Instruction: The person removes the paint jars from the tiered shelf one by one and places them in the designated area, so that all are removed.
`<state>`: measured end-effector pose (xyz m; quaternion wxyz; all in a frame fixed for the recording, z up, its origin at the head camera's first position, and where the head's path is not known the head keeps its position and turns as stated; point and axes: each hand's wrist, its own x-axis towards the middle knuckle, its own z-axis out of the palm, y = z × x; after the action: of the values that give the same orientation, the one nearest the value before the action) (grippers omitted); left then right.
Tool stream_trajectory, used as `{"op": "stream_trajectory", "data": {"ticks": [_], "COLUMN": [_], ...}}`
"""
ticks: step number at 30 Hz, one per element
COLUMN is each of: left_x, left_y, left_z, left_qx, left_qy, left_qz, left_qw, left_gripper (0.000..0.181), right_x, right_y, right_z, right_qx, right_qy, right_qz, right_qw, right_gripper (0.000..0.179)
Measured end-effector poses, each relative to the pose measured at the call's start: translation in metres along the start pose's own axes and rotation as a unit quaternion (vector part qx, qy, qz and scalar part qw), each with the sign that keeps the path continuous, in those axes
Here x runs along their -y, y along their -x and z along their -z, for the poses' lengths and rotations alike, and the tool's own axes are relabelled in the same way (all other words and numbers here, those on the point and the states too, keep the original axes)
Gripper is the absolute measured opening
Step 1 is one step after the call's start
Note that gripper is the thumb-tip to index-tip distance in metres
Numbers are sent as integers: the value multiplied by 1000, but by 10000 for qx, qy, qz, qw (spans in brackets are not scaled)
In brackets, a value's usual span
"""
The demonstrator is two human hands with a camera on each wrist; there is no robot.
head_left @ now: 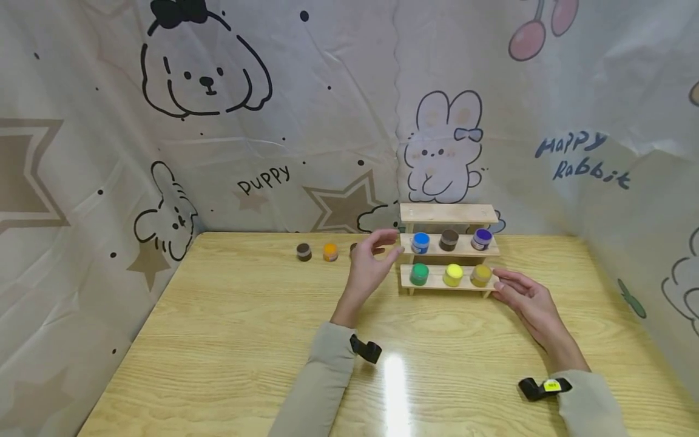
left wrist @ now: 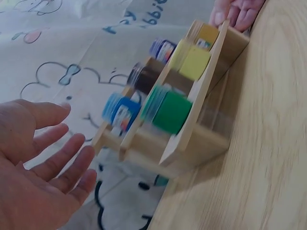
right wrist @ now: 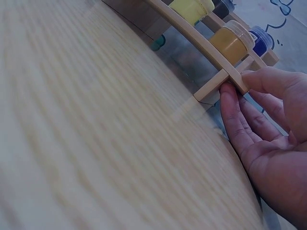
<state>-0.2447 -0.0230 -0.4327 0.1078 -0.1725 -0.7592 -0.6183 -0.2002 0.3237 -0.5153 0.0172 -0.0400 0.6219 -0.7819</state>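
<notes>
A small three-step wooden rack [head_left: 449, 212] stands at the back of the table. On its middle step sit a blue paint jar [head_left: 420, 243], a dark brown one [head_left: 449, 240] and a purple one [head_left: 482, 239]. The bottom step carries a green paint jar [head_left: 419, 274], a yellow one [head_left: 452, 275] and an ochre one [head_left: 481, 275]. My right hand [head_left: 532, 306] pinches the right end of the bottom step between thumb and fingers. Fingers spread and holding nothing, my left hand [left wrist: 48, 158] is beside the rack's left end, apart from it.
Left of the rack, a dark paint jar [head_left: 304, 252] and an orange one [head_left: 330, 252] stand on the table [head_left: 246, 340]. Another dark jar [head_left: 353, 247] is mostly hidden behind my left hand. A printed curtain [head_left: 327, 121] hangs behind the table.
</notes>
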Motion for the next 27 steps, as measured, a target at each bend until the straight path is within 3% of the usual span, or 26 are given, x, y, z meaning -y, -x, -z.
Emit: {"op": "stream_trajectory", "data": {"ticks": [7, 12, 16, 21, 27], "left_x": [4, 2, 3, 4, 2], "left_y": [-6, -11, -14, -19, -20], "left_z": [-27, -42, -48, -55, -55], "left_qx": [23, -164, -312, -202, -157], "left_qy": [-182, -333, -510, -810, -848], "left_qz": [76, 251, 517, 781, 936], "left_qw": [9998, 9990, 9969, 9934, 9919], "left_gripper": [31, 32, 32, 37, 35], "right_x": [-1, -1, -3, -2, 0], "right_y": [0, 0, 0, 1, 1], "right_z": [1, 2, 1, 0, 1], "right_qx": [-33, -7, 41, 18, 12], "right_qy": [78, 72, 98, 97, 84], "right_qz": [14, 53, 36, 54, 58], "right_qw": [10000, 10000, 9999, 9999, 9999], "right_gripper": [38, 40, 43, 43, 41]}}
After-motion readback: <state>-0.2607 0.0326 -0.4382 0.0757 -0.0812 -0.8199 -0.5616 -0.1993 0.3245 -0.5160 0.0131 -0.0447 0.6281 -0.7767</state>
